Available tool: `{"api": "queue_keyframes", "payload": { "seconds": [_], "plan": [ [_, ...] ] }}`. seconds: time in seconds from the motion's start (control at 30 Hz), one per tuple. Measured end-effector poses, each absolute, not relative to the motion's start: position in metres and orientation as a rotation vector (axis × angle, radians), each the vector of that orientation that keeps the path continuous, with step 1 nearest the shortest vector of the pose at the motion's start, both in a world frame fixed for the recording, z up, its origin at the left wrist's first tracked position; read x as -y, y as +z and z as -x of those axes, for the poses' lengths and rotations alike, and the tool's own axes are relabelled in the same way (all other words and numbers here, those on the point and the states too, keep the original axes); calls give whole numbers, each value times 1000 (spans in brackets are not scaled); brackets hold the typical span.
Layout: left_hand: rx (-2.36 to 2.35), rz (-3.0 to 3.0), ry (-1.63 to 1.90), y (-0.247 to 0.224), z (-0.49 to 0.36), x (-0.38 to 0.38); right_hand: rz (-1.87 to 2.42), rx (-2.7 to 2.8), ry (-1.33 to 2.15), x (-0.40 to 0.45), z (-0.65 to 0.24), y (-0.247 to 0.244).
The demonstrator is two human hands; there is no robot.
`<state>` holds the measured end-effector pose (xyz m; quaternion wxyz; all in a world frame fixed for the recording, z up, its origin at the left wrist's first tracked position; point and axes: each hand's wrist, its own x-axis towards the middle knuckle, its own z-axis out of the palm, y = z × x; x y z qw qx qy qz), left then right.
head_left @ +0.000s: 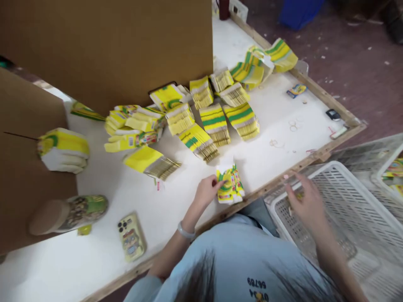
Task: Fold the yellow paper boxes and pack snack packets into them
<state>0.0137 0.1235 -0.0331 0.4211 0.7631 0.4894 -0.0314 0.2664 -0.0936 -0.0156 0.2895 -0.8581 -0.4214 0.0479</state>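
Head cam, L hand (206, 191) pinching yellow pack (232, 184), R hand (307, 203) splayed, shirt no. (256, 283) "…789"

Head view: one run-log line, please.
left hand: holding yellow-green packaging | right hand: fingers apart, by white basket | phone: on table

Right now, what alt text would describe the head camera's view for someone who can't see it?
A person's left hand holds a yellow-and-green packet near the edge of a white table, while the open right hand hovers over a white basket. Stacked yellow packaging lies beyond; a phone and a jar are at left.
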Motion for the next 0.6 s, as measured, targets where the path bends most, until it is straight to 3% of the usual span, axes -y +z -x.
{"api": "queue_keyframes", "payload": {
  "seconds": [0.3, 0.6],
  "plan": [
    [-627, -2355, 561, -19, 3, -110, 1554, 698, 816, -37, -134, -26],
    [-484, -2377, 767, -13, 2, -113, 1430, 764, 792, -43, -134, -30]
  ]
}}
